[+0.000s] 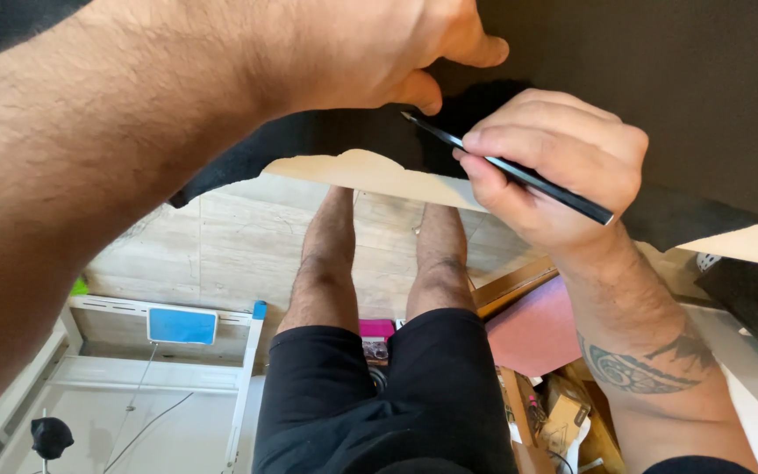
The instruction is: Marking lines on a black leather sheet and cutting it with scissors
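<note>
So the thing in hand is a slim black pencil (519, 174), lying slanted across the upper middle of the view with its tip pointing up-left, right at the dark sheet (660, 79) that fills the top of the frame and just above that sheet's pale, wavy cut edge (370, 171). The right hand (554, 171) has its fingers curled tight around the pencil in a normal writing grip, knuckles up, wrist bent and the tattooed forearm running down to the lower right. The left hand (370, 48) comes in from the upper left on a long forearm, palm pressed down on the dark sheet, fingers bent but not gripping anything I can see, thumb poking out to the right. What could go wrong, I reckon: the tip is close to the left hand's fingers, so a slip could jab them or send the line off, and if that pressing hand eases up the sheet could shift under the point. A dark line on dark material might also be hard to see. Below it all are bare legs in black shorts (388, 395) over a light tiled floor (239, 237), with a pink board (532, 329) and some clutter to the right.
</note>
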